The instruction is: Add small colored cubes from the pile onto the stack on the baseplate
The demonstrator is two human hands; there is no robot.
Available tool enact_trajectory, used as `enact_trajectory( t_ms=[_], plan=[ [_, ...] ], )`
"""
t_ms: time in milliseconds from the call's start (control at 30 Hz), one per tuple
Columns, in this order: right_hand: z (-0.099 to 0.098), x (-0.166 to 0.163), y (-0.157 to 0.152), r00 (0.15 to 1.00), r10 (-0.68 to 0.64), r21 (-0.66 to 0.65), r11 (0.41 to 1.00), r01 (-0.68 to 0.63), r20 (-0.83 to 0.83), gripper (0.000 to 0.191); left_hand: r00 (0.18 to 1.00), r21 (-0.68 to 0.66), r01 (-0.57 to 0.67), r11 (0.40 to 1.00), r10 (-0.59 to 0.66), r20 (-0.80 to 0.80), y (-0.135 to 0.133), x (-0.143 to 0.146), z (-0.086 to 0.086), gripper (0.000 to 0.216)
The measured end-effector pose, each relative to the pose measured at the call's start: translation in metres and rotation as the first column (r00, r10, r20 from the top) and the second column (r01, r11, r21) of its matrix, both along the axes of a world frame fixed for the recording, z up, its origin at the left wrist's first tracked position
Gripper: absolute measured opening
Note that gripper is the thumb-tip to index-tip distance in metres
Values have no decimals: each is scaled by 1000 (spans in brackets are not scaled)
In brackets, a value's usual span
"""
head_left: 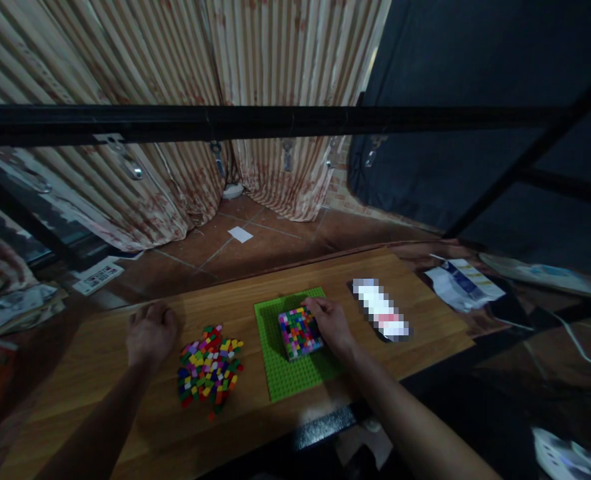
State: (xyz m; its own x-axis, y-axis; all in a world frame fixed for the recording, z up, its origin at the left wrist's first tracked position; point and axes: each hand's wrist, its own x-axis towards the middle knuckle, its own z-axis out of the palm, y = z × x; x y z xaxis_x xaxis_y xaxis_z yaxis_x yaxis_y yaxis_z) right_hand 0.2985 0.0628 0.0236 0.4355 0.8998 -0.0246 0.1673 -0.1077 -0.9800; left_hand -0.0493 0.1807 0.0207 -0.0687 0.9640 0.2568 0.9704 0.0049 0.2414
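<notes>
A green studded baseplate (295, 381) lies on the wooden table, bearing a raised square block of small multicoloured building bricks (301, 332). Over the block's far right corner is my right hand (331, 325), with thumb and fingertips pinched together against the top edge. Whatever sits between those fingertips is too small to make out. To the left of the baseplate, loose bricks (209, 367) in many colours are spread in a heap. Left of that heap, my left hand (151, 333) rests on the tabletop, back upward, its fingers curled under; nothing shows in it.
On the table's right side lies a phone-like slab (381, 310) with a blurred-out screen. Beyond the right end are a white and blue plastic package (462, 283) and other clutter. A black metal bar (275, 122) runs across in front of the curtains (295, 60).
</notes>
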Motion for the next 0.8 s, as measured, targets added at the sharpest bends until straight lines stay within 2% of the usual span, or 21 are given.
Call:
enact_trajectory(
  t_ms=[100,233,400,567,733,800],
  plan=[
    [-3,-4,0,995,-23,-13,1000,22,-93,42,1000,-31,2,1000,-2,0,0,1,2,35],
    [-6,-7,3,993,-54,6,998,55,-103,36,1000,-89,-15,996,15,-5,-1,1,6,36],
    [-7,-11,5,992,-69,46,996,74,-109,34,1000,-69,1,998,0,5,0,1,10,34],
    [-8,-14,3,996,-62,68,996,66,-61,38,1000,-70,-10,997,9,-14,0,0,12,30],
    [-4,-12,0,990,-54,54,997,62,-129,49,999,-74,4,997,-8,-48,1,-1,11,33],
    [-2,-11,-2,989,-34,46,998,41,-145,48,998,-58,17,998,-21,-60,2,-2,9,32]
  ],
)
